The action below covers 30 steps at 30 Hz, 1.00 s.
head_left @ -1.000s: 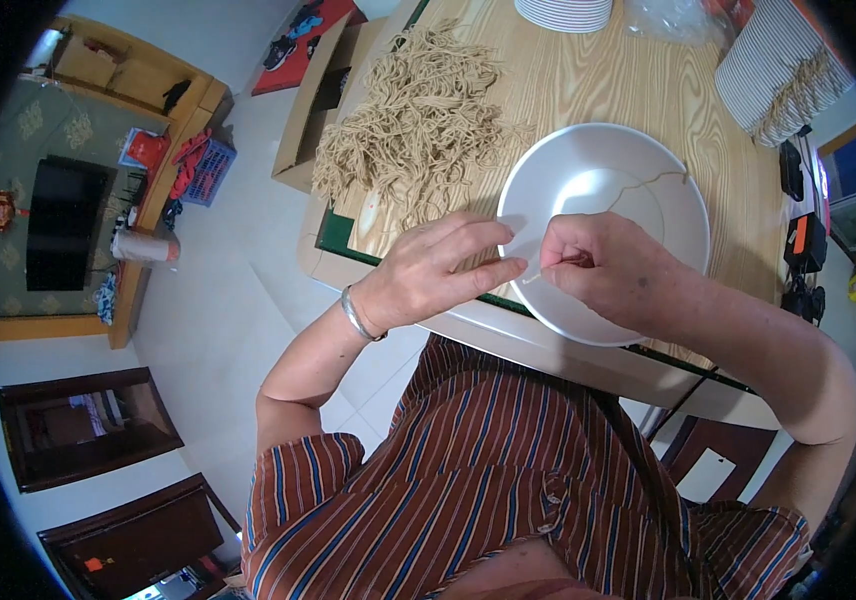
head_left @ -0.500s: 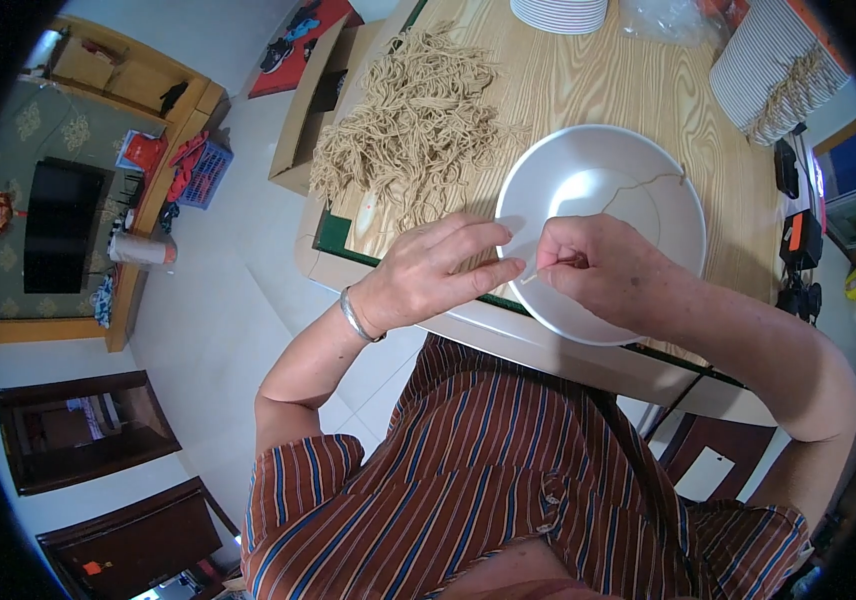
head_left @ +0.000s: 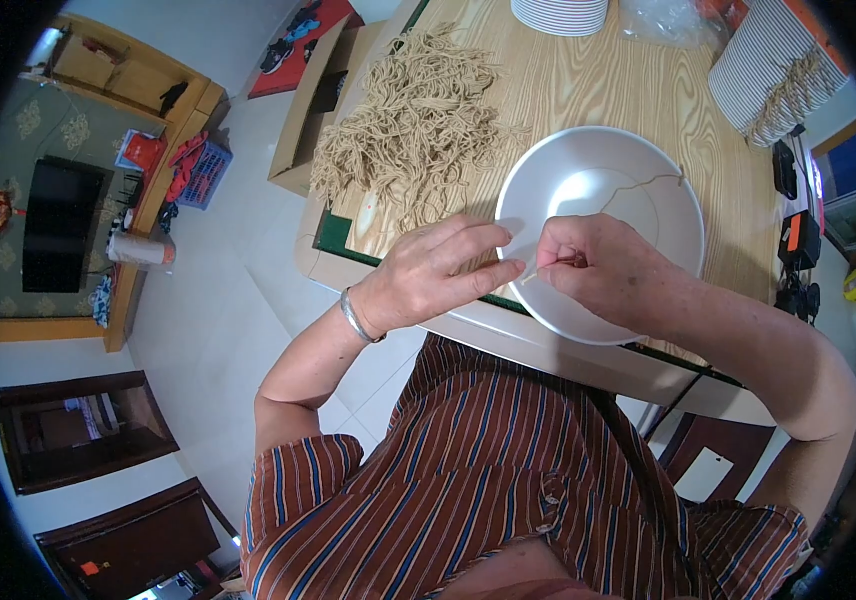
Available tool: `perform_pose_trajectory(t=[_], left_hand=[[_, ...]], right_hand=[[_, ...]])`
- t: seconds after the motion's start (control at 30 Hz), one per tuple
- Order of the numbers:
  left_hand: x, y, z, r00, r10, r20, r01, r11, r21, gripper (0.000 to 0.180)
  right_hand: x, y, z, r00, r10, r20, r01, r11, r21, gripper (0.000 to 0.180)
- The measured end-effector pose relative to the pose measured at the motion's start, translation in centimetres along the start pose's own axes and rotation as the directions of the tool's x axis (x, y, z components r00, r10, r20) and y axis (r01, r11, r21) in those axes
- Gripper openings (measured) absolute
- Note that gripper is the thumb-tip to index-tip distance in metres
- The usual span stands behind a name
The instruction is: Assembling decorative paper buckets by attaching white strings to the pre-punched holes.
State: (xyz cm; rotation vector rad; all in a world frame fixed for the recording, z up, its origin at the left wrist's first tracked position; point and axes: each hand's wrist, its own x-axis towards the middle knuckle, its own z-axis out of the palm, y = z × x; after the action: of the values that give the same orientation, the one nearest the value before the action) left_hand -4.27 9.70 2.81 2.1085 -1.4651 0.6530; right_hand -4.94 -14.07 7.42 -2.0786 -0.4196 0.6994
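A tan pile of strands [head_left: 408,130] lies on the table [head_left: 568,90] at the white bowl's [head_left: 538,190] ten o'clock. At nine, the left hand [head_left: 438,268] has parted fingers; I cannot tell whether they grip. The right hand [head_left: 603,265], closed, pinches a short strand end [head_left: 530,278]. Little has shifted this past second, suggesting fine work.

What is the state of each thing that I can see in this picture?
left hand: half-open, thumb and fingers apart
right hand: curled, pinching a cord
white tub: open, upright
cord heap: loose, tangled
cardboard box: open
television screen: dark
white containers: stacked
clear plastic bag: crumpled
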Motion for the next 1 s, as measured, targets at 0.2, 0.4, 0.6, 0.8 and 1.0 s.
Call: perform_pose_trajectory(t=[0.2, 0.4, 0.6, 0.8, 1.0], left_hand=[[0.1, 0.0, 0.0, 1.000, 0.006, 0.001, -0.006, 1.000, 0.017, 0.036], [0.1, 0.0, 0.0, 1.000, 0.005, -0.002, -0.005, 1.000, 0.026, 0.035], [0.4, -0.1, 0.1, 1.000, 0.017, -0.017, -0.017, 1.000, 0.022, 0.034], [0.2, -0.3, 0.3, 0.999, -0.003, -0.041, 0.004, 0.999, 0.032, 0.028], [1.5, -0.4, -0.1, 0.999, -0.024, 0.026, 0.024, 1.000, 0.010, 0.020]], right_hand=[[0.1, 0.1, 0.2, 1.000, -0.015, 0.003, 0.015, 1.000, 0.001, 0.007], [0.1, 0.2, 0.4, 1.000, -0.026, -0.007, 0.026, 1.000, 0.002, 0.008], [0.2, 0.6, 1.0, 0.998, -0.057, -0.036, 0.057, 0.998, -0.022, 0.010], [0.4, 0.0, 1.1, 0.997, -0.060, -0.058, 0.057, 0.997, -0.057, 0.011], [0.0, -0.1, 1.0, 0.981, -0.131, -0.143, 0.119, 0.989, -0.087, 0.014]])
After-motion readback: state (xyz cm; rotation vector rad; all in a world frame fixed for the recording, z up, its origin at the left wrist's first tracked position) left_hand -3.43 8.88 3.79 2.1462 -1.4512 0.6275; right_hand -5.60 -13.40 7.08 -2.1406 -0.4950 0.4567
